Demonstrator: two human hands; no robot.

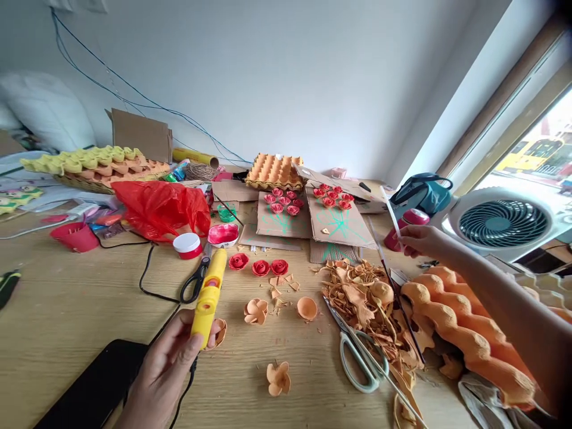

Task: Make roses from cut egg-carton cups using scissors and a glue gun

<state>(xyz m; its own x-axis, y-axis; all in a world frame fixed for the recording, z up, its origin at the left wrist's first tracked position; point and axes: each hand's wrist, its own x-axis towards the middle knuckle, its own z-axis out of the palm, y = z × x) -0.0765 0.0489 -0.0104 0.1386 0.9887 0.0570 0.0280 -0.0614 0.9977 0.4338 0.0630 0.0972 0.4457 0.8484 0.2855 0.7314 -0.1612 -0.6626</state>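
My left hand is closed around a yellow glue gun, its body tilted upward and a black cord below it. At the right, the fingers of my right hand pinch a whitish glue stick, held up and apart from the gun. Partly hidden behind my left fingers is an orange egg-carton petal cup. Two more petal cups, one at mid-table and one nearer, lie beside a plain round cup. Three red paper roses form a row beyond them.
Scissors and orange scraps lie right of centre, beside an orange egg tray. Cardboard pieces with red roses stand farther back. Black scissors, a red paint dish and a phone are leftward. A fan stands right.
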